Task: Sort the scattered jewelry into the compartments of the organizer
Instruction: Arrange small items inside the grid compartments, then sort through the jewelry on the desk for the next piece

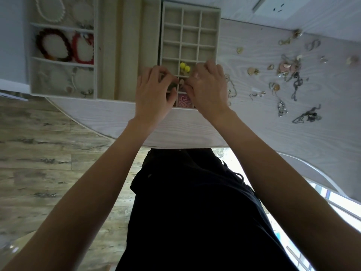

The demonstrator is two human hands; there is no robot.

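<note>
Head view: left hand (154,90) and right hand (207,89) curl together, pinching something small over the beige felt gridded organizer (210,39); scattered metal jewelry (289,75) lies right, nearer the right hand.

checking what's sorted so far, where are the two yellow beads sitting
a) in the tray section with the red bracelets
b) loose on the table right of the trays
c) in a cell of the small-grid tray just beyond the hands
c: the yellow beads lie inside a middle-column cell of the small-grid tray, just beyond the fingertips of the left hand and right hand.
</note>
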